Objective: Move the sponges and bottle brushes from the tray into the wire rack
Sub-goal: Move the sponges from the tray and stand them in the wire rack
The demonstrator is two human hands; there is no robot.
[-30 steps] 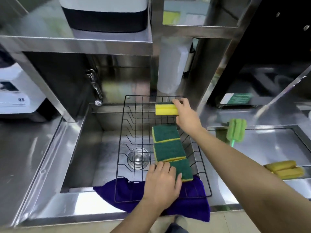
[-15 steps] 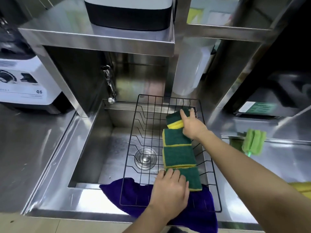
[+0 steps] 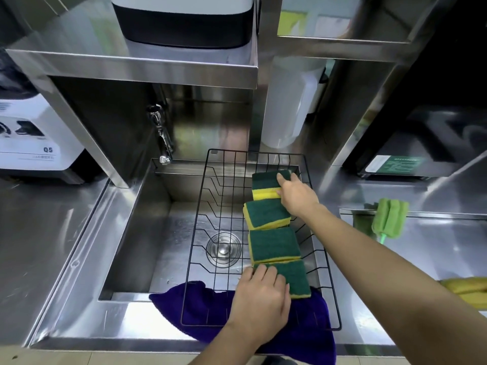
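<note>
Four green-topped sponges are lined up along the right side of the wire rack (image 3: 210, 233) over the sink, farthest sponge (image 3: 264, 184) gripped by the right hand (image 3: 296, 194), nearest sponge (image 3: 296, 279) pressed flat under the open left hand (image 3: 259, 299), bottle brush (image 3: 388, 217) left on the tray (image 3: 434, 233).

Nearest sponge (image 3: 295, 279) partly covered by left hand (image 3: 259, 299). Far sponge (image 3: 264, 186) half hidden under right hand (image 3: 296, 194). Yellow sponges (image 3: 466, 287) cut off at right edge, blurred. Brush (image 3: 389, 217) handle mostly hidden behind forearm.
</note>
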